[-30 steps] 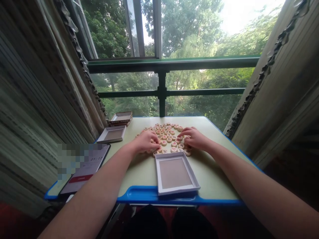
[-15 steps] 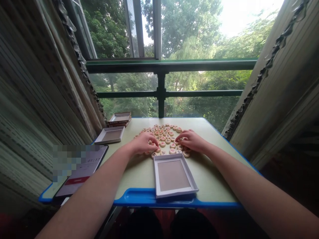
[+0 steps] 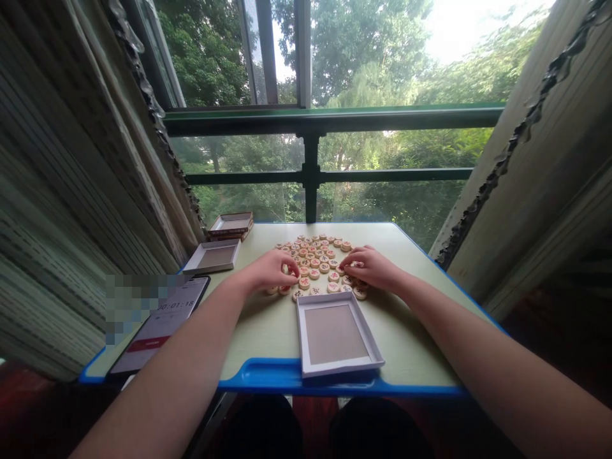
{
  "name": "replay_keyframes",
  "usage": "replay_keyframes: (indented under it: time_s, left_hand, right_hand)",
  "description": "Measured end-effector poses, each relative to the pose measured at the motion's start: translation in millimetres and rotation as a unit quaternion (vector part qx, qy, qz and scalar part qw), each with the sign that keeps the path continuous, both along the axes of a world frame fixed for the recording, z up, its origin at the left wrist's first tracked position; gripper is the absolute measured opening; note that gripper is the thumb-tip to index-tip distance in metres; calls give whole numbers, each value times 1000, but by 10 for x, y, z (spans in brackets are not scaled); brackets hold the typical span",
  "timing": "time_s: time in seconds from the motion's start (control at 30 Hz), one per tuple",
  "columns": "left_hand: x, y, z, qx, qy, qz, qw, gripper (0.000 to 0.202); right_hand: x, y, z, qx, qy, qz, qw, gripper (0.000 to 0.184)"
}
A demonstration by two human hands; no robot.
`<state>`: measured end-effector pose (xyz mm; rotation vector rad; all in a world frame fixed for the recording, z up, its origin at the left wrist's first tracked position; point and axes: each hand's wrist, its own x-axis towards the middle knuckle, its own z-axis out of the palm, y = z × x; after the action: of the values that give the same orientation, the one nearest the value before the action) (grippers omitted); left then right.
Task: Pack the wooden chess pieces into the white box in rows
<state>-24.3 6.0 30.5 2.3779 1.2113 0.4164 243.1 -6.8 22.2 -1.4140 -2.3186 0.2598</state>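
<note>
Round wooden xiangqi pieces point(image 3: 314, 262) with red or black characters lie spread over the table, most of them face up. My left hand point(image 3: 271, 270) is at the left side of the spread, thumb and fingers curved with a gap between them. Its fingertips are close to a red-marked piece point(image 3: 305, 282). On the right side, my right hand point(image 3: 370, 267) has its fingers bent, and the tips pinch at a piece point(image 3: 340, 270). Several pieces are partly hidden under both hands. Nearer to me lies a shallow white box tray point(image 3: 336, 333) with nothing in it.
The pale table point(image 3: 406, 338) has a blue rim. At its left are a second white tray point(image 3: 211, 256), a brown-edged box point(image 3: 231, 225) and a phone point(image 3: 160, 325) showing a timer. Curtains point(image 3: 71, 159) hang on both sides, with a window railing point(image 3: 311, 172) beyond.
My left hand has drawn slightly left, and its thumb and fingers have parted over the pieces. My right hand stays nearly in place. The whole view has shifted slightly.
</note>
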Motion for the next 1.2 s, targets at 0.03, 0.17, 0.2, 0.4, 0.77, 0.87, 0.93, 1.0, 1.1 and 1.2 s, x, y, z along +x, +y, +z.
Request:
replay_keyframes:
  time_s: [0.03,0.17,0.2,0.4,0.77,0.87,0.93,1.0,1.1,1.2]
  left_hand:
    - [-1,3,-4,5,-2,2,1000,24]
    - [-18,8,-10,18,3,5,1000,26]
    - [-23,6,-6,13,7,7,1000,25]
    - [-43,-11,30,-15,6,14,1000,25]
    - [-22,-10,20,10,14,-5,1000,29]
    - [16,-31,19,27,14,-8,1000,36]
    - [42,-41,6,25,13,-10,1000,39]
    - [63,-45,-11,25,13,-21,999,37]
    - [85,-45,-32,45,7,-45,998,30]
    - [98,-50,-38,62,1,-38,997,27]
  right_hand:
    - [2,2,-5,2,-1,-2,1000,20]
    - [24,13,-18,3,-6,-18,1000,19]
    - [31,15,-17,3,-7,-21,1000,19]
    - [34,1,21,-7,16,14,1000,23]
    - [-21,-25,-41,9,11,-13,1000,22]
    - [-42,-70,-9,-4,30,7,1000,25]
    - [-65,-109,26,-16,34,38,999,24]
    - [-85,-136,50,-20,24,57,998,21]
    - [-96,-133,45,-16,12,55,998,16]
    - [-90,-104,11,2,15,46,999,16]
